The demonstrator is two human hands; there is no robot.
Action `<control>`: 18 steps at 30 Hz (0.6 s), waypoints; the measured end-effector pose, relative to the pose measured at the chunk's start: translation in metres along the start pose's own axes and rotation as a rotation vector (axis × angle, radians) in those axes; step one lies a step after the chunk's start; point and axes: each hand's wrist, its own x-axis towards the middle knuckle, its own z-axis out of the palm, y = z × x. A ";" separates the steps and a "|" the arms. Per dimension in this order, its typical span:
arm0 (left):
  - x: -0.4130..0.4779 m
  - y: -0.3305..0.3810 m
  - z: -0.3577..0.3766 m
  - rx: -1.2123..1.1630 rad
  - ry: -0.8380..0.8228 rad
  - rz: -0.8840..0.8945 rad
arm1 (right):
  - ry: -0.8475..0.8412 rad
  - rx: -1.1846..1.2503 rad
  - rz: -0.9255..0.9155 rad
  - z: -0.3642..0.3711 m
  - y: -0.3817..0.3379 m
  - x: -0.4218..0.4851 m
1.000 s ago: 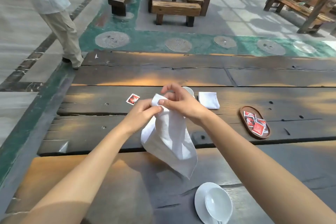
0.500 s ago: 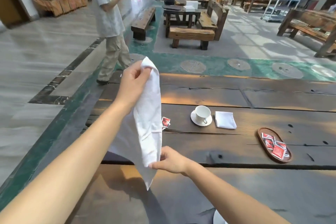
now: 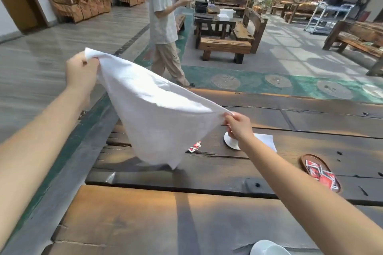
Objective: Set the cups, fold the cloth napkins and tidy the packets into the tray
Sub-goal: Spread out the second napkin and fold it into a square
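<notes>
A white cloth napkin [image 3: 157, 116] hangs spread in the air above the dark wooden table [image 3: 207, 209]. My left hand [image 3: 81, 72] grips its upper left corner, raised high. My right hand [image 3: 238, 125] pinches the opposite corner, lower and to the right. Behind my right wrist a white saucer [image 3: 231, 143] shows; its cup is hidden. A folded white napkin [image 3: 266, 141] lies beside it. One red packet [image 3: 194, 147] lies loose on the table. An oval wooden tray [image 3: 306, 159] at the right holds several red packets. A second white cup [image 3: 267, 248] sits at the bottom edge.
A person [image 3: 165, 27] in a pale shirt and beige trousers walks just beyond the table's far left corner. Wooden benches [image 3: 226, 45] and tables stand further back. A metal trolley [image 3: 327, 16] is at the far right.
My hands have drawn apart and stretched the napkin out wide. The right hand rose from the napkin's lower edge to the right. The camera tilted up.
</notes>
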 end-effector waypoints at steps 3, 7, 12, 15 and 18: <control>0.011 -0.013 -0.008 0.046 0.024 -0.024 | 0.009 0.115 -0.042 0.004 -0.034 0.016; 0.016 -0.027 -0.004 -0.042 -0.035 -0.121 | -0.012 0.239 -0.078 0.014 -0.055 0.027; 0.021 -0.034 -0.008 -0.062 -0.064 -0.074 | -0.031 0.260 -0.173 0.012 -0.067 0.036; 0.023 -0.023 -0.014 -0.172 -0.053 -0.026 | -0.026 0.285 -0.243 0.001 -0.085 0.038; 0.015 -0.014 -0.025 -0.264 -0.096 -0.027 | -0.051 0.280 -0.295 -0.012 -0.091 0.035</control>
